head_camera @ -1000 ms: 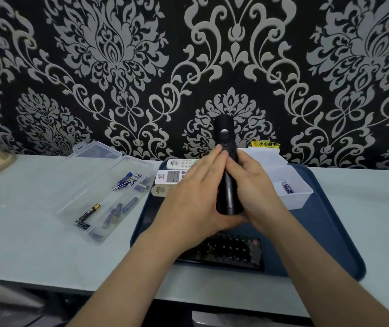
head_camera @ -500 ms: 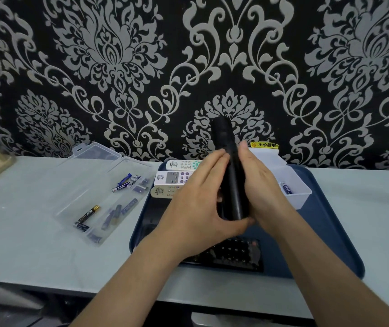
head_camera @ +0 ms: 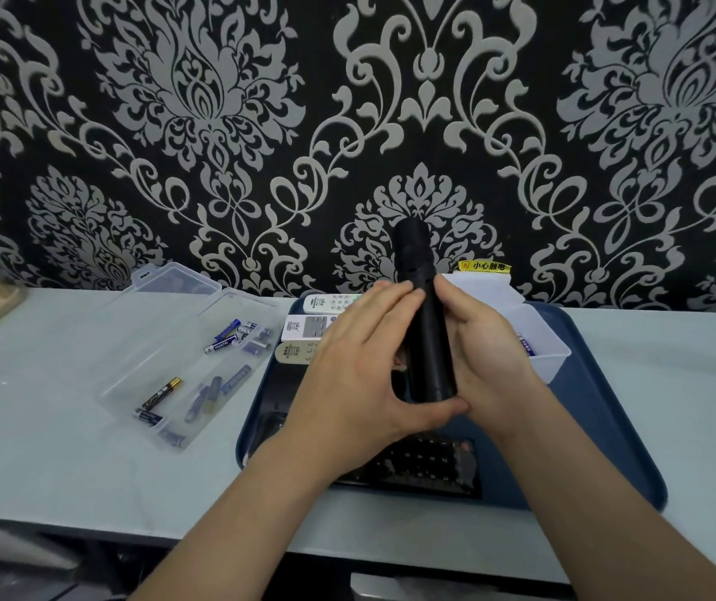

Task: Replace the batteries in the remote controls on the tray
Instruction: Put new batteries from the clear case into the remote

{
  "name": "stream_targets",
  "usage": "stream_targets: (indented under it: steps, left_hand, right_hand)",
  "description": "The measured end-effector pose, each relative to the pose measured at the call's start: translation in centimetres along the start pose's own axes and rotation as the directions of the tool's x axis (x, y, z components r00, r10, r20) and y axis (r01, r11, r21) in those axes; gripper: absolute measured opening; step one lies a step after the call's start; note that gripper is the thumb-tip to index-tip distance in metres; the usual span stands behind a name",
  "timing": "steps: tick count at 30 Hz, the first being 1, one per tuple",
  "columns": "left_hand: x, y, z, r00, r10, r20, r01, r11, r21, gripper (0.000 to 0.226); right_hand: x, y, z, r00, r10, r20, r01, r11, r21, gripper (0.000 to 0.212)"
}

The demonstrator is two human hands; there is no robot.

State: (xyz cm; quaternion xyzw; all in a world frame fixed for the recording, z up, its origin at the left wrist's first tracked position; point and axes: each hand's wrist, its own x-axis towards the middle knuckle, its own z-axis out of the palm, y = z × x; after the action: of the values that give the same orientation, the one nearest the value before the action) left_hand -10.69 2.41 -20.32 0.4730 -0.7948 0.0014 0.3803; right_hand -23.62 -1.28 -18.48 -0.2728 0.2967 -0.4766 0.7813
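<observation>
Rotation was the change: a second earlier the black remote (head_camera: 427, 340) showed us its button face, and now we had turned it so its plain matte back faced us, which we judged readied the battery cover for sliding off. We held it upright above the tray (head_camera: 599, 427), left hand (head_camera: 360, 375) and right hand (head_camera: 486, 353) clasped close round its lower half, left thumb under its end. Slim cylindrical batteries (head_camera: 221, 345) lay in the clear hard-plastic case (head_camera: 152, 340) left of the tray.

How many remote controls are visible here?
5. One black remote in the left hand and right hand; three pale remotes at the tray's far left; one dark remote at its near edge. Hands may hide more.
</observation>
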Motion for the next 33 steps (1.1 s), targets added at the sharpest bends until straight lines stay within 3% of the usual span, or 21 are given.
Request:
stream_targets:
  steps: [4,11,15,22,28,33]
  left_hand:
    - [0.29,-0.23,-0.56,0.996,-0.088,0.031,0.090,0.994,-0.054,0.095]
    - [0.21,0.20,-0.58,0.990,-0.038,0.137,0.015,0.985,0.169,0.092]
    - [0.14,0.52,-1.00,0.983,-0.032,0.181,0.003,0.988,0.154,0.091]
    - [0.36,-0.11,-1.09,0.990,-0.083,0.118,0.074,0.994,0.075,0.096]
    - [0.40,0.07,-0.85,0.997,-0.070,0.025,0.067,0.991,0.120,0.091]
    - [0.34,0.23,-1.09,0.995,-0.037,0.091,0.021,0.986,0.165,0.085]
  right_hand:
    - [-0.09,0.44,0.15,0.999,-0.042,-0.014,0.041,0.998,-0.046,0.043]
    - [-0.27,0.17,0.13,0.994,-0.094,-0.053,0.087,0.989,-0.119,0.042]
    - [-0.36,0.23,-0.01,0.993,-0.094,-0.078,0.082,0.986,-0.145,0.041]
    - [-0.57,0.68,0.70,0.992,-0.114,-0.061,0.107,0.988,-0.113,0.037]
    - [-0.73,0.40,0.92,0.989,-0.138,-0.053,0.130,0.982,-0.139,0.038]
    - [-0.90,0.24,0.76,0.981,-0.174,-0.086,0.151,0.964,-0.219,0.039]
